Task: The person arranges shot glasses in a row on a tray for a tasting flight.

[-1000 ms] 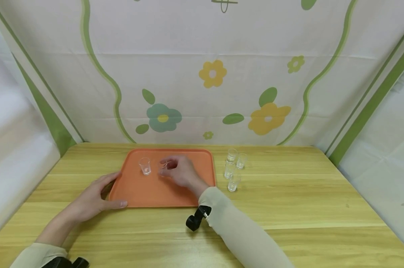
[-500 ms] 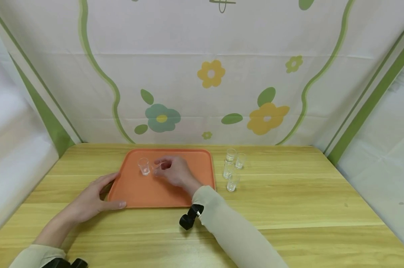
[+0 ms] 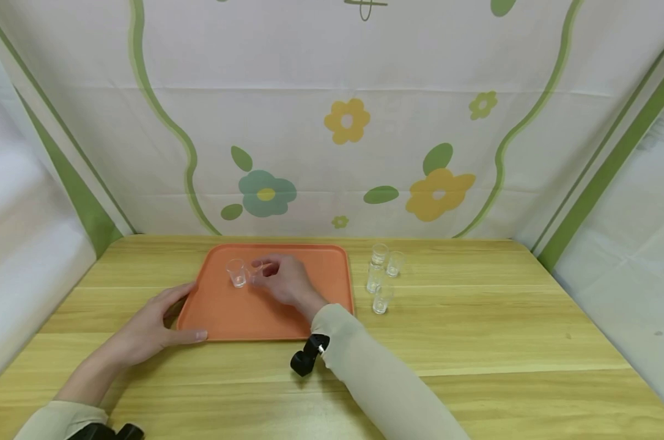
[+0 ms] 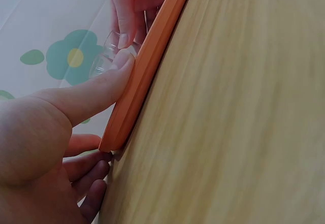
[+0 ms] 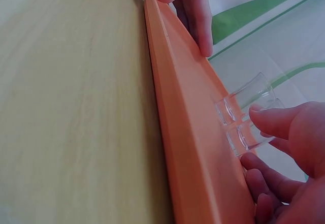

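An orange tray [image 3: 255,321] lies on the wooden table. My left hand [image 3: 145,333] holds its near left corner, with the thumb along the front rim and the fingers at the left side. Toward the back left of the tray, a clear shot glass [image 3: 236,273] stands upright. Just right of it, my right hand [image 3: 285,282] grips a second clear shot glass [image 5: 245,138] between thumb and fingers. In the right wrist view the two glasses sit side by side, very close or touching. The hand partly hides the gripped glass in the head view.
Several more clear shot glasses [image 3: 379,299] stand in a loose cluster on the table [image 3: 475,318], right of the tray. A white cloth [image 3: 288,122] with printed flowers rises behind the table's back edge, with more cloth at both sides.
My right hand has moved left across the tray with its shot glass, up to the standing one. The left hand stays on the tray corner.
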Action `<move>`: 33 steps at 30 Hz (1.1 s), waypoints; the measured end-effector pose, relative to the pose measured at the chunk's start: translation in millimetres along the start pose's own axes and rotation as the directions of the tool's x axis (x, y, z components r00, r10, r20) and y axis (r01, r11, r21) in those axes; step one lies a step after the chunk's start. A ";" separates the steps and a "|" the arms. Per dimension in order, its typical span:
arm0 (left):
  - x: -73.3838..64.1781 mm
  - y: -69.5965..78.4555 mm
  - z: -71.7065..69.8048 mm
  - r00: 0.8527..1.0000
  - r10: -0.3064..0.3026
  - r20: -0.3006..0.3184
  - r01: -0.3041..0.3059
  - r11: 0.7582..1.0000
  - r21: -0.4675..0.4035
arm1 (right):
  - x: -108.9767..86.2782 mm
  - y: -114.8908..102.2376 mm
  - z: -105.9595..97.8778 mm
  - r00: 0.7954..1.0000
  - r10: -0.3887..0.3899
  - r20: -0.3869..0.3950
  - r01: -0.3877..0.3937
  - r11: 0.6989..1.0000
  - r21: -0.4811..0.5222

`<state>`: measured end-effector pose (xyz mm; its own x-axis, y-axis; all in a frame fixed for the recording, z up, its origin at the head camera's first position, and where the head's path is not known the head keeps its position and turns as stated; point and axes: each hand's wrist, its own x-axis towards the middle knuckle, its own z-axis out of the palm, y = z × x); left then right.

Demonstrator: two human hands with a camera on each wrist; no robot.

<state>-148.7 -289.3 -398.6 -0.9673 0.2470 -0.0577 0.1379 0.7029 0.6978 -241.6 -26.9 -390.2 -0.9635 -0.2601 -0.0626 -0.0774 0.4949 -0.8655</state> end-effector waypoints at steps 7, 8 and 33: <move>-1.1 -1.2 0.0 1.000 0.005 -0.004 -0.005 1.000 -0.008 | -0.6 -2.1 -0.1 1.000 0.008 0.001 -0.008 1.000 -0.012; -1.1 -1.5 0.0 1.000 0.003 -0.005 -0.003 1.000 -0.005 | -0.5 -1.9 -0.3 1.000 0.008 0.003 -0.008 1.000 -0.013; -0.9 -0.5 0.8 1.000 0.005 -0.005 -0.005 1.000 0.003 | -28.1 -8.1 -42.0 0.997 -0.002 0.079 -0.003 0.998 0.066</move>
<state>-147.7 -289.3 -399.5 -0.9676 0.2472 -0.0505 0.1433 0.7035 0.6961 -224.7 11.2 -360.6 -0.9402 -0.3259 -0.0994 -0.0576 0.4397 -0.8963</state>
